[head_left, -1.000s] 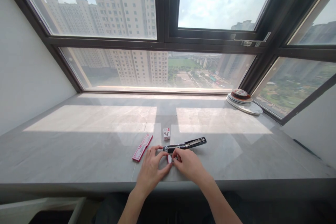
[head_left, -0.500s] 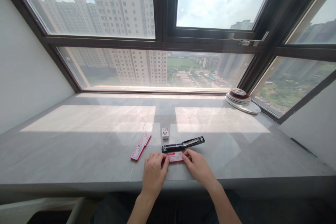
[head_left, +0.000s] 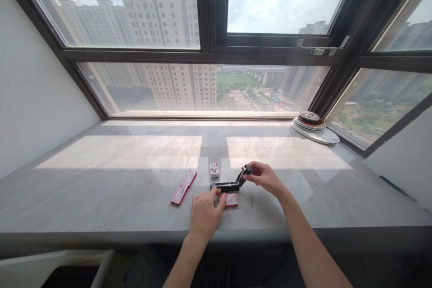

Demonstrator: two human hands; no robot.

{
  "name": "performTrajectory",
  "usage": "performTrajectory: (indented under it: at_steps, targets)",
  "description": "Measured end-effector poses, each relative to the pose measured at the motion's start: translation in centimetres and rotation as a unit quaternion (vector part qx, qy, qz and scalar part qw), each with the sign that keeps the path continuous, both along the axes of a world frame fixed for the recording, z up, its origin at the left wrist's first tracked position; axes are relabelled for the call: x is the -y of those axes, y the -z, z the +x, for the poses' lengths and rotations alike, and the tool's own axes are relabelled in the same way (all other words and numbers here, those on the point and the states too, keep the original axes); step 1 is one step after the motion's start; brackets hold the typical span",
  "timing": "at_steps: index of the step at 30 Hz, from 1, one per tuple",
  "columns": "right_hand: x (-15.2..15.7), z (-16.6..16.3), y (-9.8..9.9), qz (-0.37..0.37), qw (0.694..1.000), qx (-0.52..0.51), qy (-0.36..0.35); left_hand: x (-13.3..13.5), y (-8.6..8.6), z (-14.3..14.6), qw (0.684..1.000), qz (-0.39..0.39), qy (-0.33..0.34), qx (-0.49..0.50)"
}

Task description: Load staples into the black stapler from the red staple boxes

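Observation:
A black long-arm stapler point(head_left: 224, 186) rests on the grey stone sill with its upper arm tilted up. My right hand point(head_left: 266, 177) pinches the raised end between thumb and fingers. My left hand point(head_left: 206, 210) has its index fingertip at the near edge of the stapler's base. Its thumb, spread apart from that finger, lies at the left end of a red-and-white staple box point(head_left: 231, 200). Behind the stapler stands a small white box point(head_left: 214, 170) with a dark picture on its front. Two red-and-white flat boxes point(head_left: 179, 194) lie end to end on the left.
Round plates point(head_left: 315, 134) are stacked in the far right corner beside the dark window frame point(head_left: 202, 56). The sill's front edge point(head_left: 135, 233) runs close below my hands. A light-coloured open drawer or bin point(head_left: 104, 261) shows at lower left.
My right hand has left the staple box and risen to the stapler's end, lifting its arm more steeply. My left hand has shifted from gripping the box toward the stapler's base.

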State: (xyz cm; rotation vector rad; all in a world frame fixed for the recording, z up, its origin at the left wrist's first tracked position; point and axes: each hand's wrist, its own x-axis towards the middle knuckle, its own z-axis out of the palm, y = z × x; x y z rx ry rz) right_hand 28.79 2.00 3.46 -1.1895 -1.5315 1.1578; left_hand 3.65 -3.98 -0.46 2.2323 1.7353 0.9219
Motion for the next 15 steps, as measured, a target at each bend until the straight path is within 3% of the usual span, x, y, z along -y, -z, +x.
performTrajectory:
  at_steps: [7,11,15]
  targets:
    - [-1.7,-6.6,-0.5,0.088,0.973,0.201,-0.072,0.2,0.0,0.1,1.0,0.008,-0.001,-0.014]
    - [-1.4,-8.0,0.0,0.126,0.943,0.301,-0.069,0.8,-0.8,0.1,0.999,0.009,0.006,-0.034]
    - [-1.2,-7.9,0.0,0.113,0.94,0.317,-0.061,1.3,-1.4,0.7,0.997,0.028,0.062,-0.039]
